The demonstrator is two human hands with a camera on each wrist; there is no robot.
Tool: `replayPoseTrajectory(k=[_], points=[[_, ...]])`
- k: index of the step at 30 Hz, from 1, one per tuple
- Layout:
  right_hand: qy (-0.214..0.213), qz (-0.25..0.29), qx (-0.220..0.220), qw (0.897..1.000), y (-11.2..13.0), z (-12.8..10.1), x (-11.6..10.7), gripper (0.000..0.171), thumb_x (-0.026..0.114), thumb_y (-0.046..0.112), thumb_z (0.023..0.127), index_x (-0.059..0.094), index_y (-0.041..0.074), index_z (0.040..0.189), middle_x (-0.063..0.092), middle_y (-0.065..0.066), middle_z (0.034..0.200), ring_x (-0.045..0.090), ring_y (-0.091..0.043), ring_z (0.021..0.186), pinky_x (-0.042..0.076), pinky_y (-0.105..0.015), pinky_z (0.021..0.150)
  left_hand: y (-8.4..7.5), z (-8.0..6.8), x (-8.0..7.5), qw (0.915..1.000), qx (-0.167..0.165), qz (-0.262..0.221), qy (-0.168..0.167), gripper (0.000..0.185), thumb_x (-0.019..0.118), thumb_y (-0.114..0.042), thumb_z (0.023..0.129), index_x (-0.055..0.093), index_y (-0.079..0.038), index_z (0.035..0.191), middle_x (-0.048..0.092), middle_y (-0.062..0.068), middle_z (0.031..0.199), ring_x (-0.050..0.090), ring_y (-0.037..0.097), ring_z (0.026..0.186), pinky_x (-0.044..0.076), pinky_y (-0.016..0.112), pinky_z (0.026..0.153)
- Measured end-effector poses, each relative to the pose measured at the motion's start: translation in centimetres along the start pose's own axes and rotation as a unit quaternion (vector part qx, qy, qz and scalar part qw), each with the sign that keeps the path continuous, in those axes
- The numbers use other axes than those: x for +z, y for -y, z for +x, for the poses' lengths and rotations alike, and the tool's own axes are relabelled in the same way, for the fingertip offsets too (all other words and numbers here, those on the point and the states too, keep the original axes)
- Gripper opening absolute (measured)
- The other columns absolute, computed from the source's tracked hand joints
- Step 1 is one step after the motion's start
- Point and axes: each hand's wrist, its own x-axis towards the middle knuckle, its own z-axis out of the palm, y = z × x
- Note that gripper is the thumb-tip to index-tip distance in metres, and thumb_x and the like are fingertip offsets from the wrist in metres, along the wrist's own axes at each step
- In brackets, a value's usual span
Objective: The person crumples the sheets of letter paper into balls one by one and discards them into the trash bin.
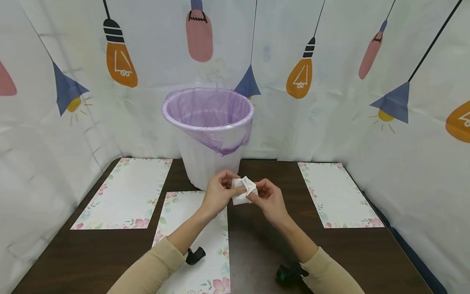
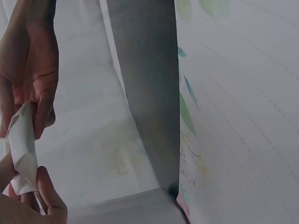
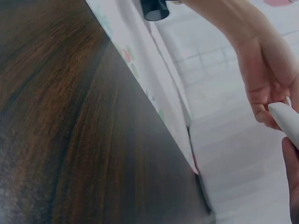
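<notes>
A small, crumpled white tissue (image 1: 244, 190) is held up between both hands in the head view, with folds across its top. My left hand (image 1: 219, 191) pinches its left side, thumb lying across the front. On the other side my right hand (image 1: 269, 201) pinches the right edge between thumb and fingers. The left wrist view shows the tissue (image 2: 22, 149) as a folded, rolled shape with fingers at both ends. Only part of the tissue (image 3: 286, 120) comes into the right wrist view, at its right edge.
Behind the hands stands a white waste bin (image 1: 205, 159) lined with a purple bag (image 1: 216, 136). Flower-bordered sheets lie on the dark wooden table (image 1: 257, 253): one at the left (image 1: 123, 192), one under the left forearm (image 1: 205, 241), one at the right (image 1: 341, 196). A lamp-patterned curtain (image 1: 147, 110) surrounds it.
</notes>
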Motion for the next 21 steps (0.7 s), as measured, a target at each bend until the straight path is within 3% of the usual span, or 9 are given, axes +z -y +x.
replayPoseTrajectory(k=[7,11,16,19,21], points=[[-0.046,-0.049,-0.005,0.998,0.3,0.1,0.7,0.023,0.075,-0.015,0.085,0.058,-0.011,0.099,0.066,-0.024,0.095,0.063,-0.014,0.078,0.056,-0.022,0.066,-0.2,-0.1,0.4,0.9991,0.021,0.031,-0.017,0.025,0.087,-0.004,0.081,0.072,-0.009,0.1,0.072,0.004,0.087,0.06,0.021,0.07,0.047,0.026,0.055],[-0.067,-0.059,-0.001,0.996,0.2,0.2,0.5,0.023,0.077,-0.016,0.083,0.059,-0.009,0.096,0.066,-0.026,0.093,0.063,-0.015,0.077,0.056,-0.022,0.065,0.0,0.0,0.5,0.9989,0.031,0.034,-0.006,0.022,0.086,-0.006,0.084,0.073,-0.009,0.103,0.073,0.004,0.088,0.063,0.021,0.074,0.05,0.026,0.059],[-0.078,-0.043,0.005,0.996,0.6,0.4,-0.1,0.023,0.077,-0.017,0.082,0.059,-0.011,0.095,0.067,-0.025,0.094,0.063,-0.016,0.077,0.055,-0.022,0.065,-0.3,0.1,-0.3,0.9973,0.044,-0.019,0.057,0.019,0.066,-0.006,0.099,0.072,0.002,0.116,0.073,0.015,0.108,0.067,0.025,0.092,0.059,0.034,0.074],[-0.075,-0.03,0.008,0.997,1.2,0.5,-0.5,0.024,0.076,-0.018,0.082,0.058,-0.013,0.097,0.069,-0.019,0.094,0.064,-0.016,0.078,0.056,-0.023,0.066,-0.8,0.2,-1.0,0.9912,0.04,-0.065,0.108,0.026,0.055,-0.005,0.104,0.066,0.01,0.123,0.068,0.021,0.119,0.067,0.028,0.101,0.06,0.042,0.081],[-0.07,-0.023,0.013,0.997,1.6,0.6,-0.7,0.024,0.075,-0.018,0.082,0.058,-0.015,0.1,0.069,-0.013,0.093,0.064,-0.015,0.078,0.056,-0.023,0.067,-1.1,0.4,-1.5,0.9862,0.028,-0.082,0.141,0.028,0.055,-0.005,0.105,0.063,0.01,0.127,0.069,0.022,0.12,0.068,0.027,0.103,0.06,0.042,0.084]])
